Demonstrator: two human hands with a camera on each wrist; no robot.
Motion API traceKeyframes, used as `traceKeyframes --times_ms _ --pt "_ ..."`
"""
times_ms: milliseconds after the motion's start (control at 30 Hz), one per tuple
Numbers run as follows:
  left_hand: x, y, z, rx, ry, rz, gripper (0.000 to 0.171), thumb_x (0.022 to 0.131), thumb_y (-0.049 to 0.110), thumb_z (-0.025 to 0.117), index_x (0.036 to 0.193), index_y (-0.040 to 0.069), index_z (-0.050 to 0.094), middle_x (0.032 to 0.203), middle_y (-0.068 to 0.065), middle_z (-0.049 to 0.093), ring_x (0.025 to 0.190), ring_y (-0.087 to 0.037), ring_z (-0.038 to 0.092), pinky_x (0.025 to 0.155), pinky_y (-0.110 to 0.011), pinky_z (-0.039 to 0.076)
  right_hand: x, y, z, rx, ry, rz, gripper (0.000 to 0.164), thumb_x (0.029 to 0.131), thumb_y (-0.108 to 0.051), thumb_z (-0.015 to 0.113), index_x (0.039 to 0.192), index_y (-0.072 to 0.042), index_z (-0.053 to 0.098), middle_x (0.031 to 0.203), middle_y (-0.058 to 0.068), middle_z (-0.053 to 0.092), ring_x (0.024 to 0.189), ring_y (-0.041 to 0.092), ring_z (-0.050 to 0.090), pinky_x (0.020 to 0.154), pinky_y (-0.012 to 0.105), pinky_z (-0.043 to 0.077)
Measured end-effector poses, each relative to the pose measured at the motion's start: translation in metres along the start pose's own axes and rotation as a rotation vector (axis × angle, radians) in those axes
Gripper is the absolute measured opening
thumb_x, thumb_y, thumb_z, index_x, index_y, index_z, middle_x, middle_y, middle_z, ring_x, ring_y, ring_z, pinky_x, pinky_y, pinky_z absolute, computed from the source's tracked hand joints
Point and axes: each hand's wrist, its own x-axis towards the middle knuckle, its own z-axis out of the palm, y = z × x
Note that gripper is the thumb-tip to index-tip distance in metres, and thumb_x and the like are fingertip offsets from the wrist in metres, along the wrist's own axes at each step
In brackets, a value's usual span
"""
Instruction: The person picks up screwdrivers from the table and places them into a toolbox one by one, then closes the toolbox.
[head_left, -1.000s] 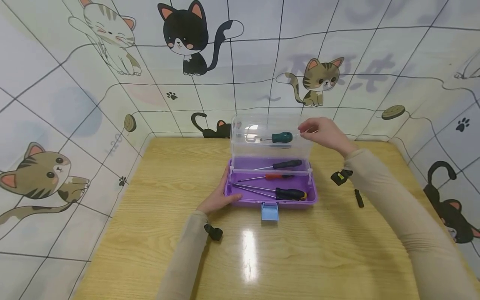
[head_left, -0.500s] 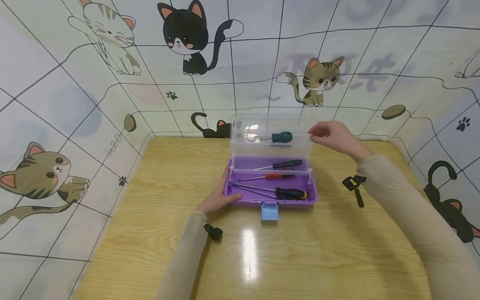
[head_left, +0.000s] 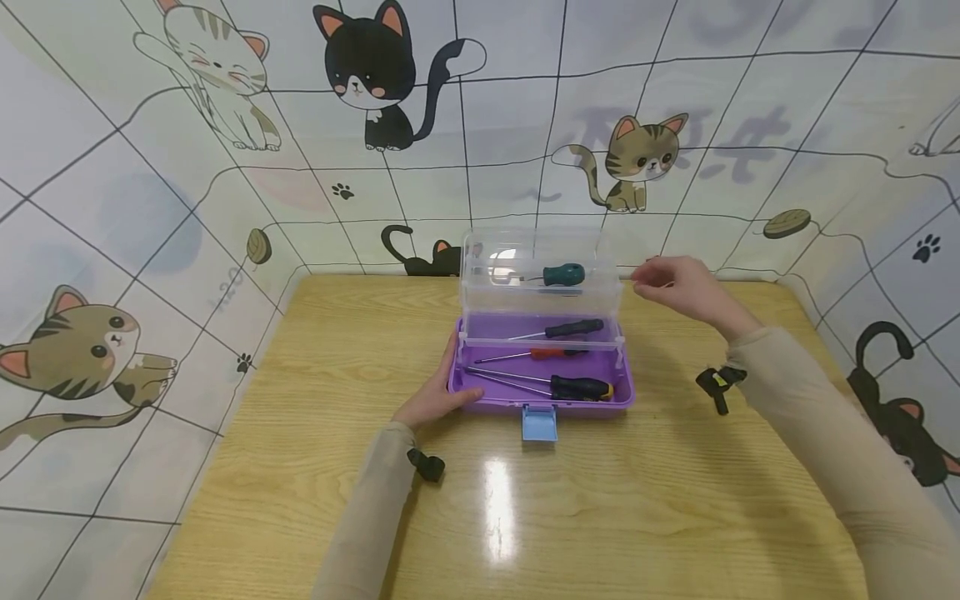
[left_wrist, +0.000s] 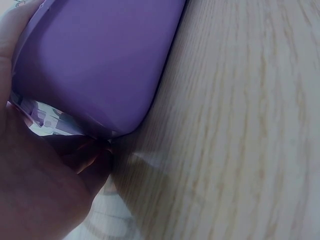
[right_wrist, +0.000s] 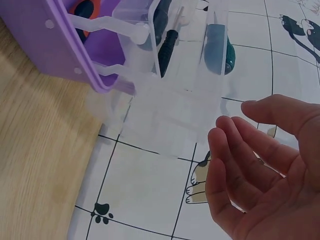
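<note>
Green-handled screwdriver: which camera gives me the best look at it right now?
The head view: it shows the green-handled screwdriver side-on, with its handle and part of the shaft. The right wrist view shows only the handle, partly through clear plastic. In the left wrist view, beyond the purple box and left hand, I can't make it out.

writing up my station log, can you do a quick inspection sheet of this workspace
Surface: wood-grain table
Job's things: purple toolbox, clear upper section raised, blue latch hanging open; green-handled screwdriver and dark-handled screwdriver show through clear plastic; red-handled screwdriver and yellow-ended black screwdriver lie in the base
Clutter: small black object on the table, too small to identify
Grips: left grip holds the toolbox's left end; right grip apart from the clear section, holding nothing
Cables: nothing seen
Surroundings: walls printed with cartoon cats
</note>
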Motion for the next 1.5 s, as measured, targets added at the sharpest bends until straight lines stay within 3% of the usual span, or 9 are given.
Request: traceKeyframes --times_ms 133,533,700,967,1067,1300,1500 --pt "-0.007 0.019 -0.001 -0.022 -0.018 -0.020 0.108 0.088 0.017 0.070 0.153 0.027 -0.016 0.160 -0.004 -0.014 0.144 -0.028 -0.001 0.114 -0.051 0.007 -0.005 0.007 0.001 0.020 0.005 0.025 0.027 0.095 -0.015 0.062 0.114 0.005 0.064 0.103 0.020 0.067 0.094 0.035 0.061 0.081 0.046 0.049" --pt "-0.009 0.022 -0.001 0.000 -0.024 0.007 0.106 0.089 0.016 0.068 0.153 0.021 -0.016 0.159 -0.008 -0.013 0.144 -0.029 -0.001 0.114 -0.051 0.007 -0.019 0.025 0.004 0.047 -0.017 0.052 0.034 0.097 -0.020 0.060 0.119 0.006 0.061 0.111 0.026 0.064 0.101 0.039 0.059 0.086 0.051 0.047" --pt "-0.006 0.015 -0.001 -0.013 -0.018 0.009 0.107 0.088 0.015 0.069 0.153 0.023 -0.016 0.160 -0.006 -0.013 0.144 -0.028 -0.002 0.114 -0.051 0.006 -0.022 0.033 0.006 0.042 0.000 0.053 0.033 0.096 -0.019 0.061 0.117 0.006 0.062 0.109 0.025 0.065 0.099 0.039 0.060 0.084 0.047 0.048" --pt "0.005 -0.015 0.001 -0.022 0.025 -0.002 0.109 0.087 0.020 0.072 0.151 0.043 -0.014 0.160 0.007 -0.011 0.144 -0.021 0.000 0.114 -0.049 0.006 -0.029 0.045 0.008 0.032 0.012 0.052 0.032 0.096 -0.018 0.061 0.117 0.006 0.062 0.109 0.025 0.065 0.098 0.038 0.061 0.084 0.045 0.047" --pt "0.004 -0.017 0.001 -0.020 0.034 -0.004 0.109 0.086 0.023 0.073 0.150 0.047 -0.012 0.160 0.009 -0.009 0.144 -0.019 0.001 0.115 -0.049 0.007 -0.032 0.049 0.009 0.038 0.014 0.057 0.032 0.096 -0.018 0.062 0.116 0.006 0.062 0.109 0.025 0.065 0.098 0.037 0.061 0.083 0.041 0.048" --pt "0.004 -0.015 0.001 -0.004 0.035 0.007 0.110 0.085 0.024 0.073 0.150 0.047 -0.012 0.159 0.009 -0.010 0.144 -0.020 0.002 0.114 -0.049 0.008 -0.042 0.060 0.013 0.051 -0.011 0.096 0.034 0.096 -0.020 0.062 0.117 0.006 0.062 0.108 0.023 0.065 0.096 0.030 0.061 0.077 0.025 0.048" --pt "0.004 -0.016 0.001 -0.010 0.027 0.023 0.110 0.086 0.021 0.073 0.151 0.044 -0.013 0.160 0.008 -0.010 0.144 -0.020 0.002 0.114 -0.048 0.009 -0.051 0.069 0.018 0.043 -0.019 0.116 0.036 0.097 -0.020 0.060 0.119 0.008 0.060 0.107 0.024 0.065 0.098 0.035 0.060 0.080 0.034 0.048"
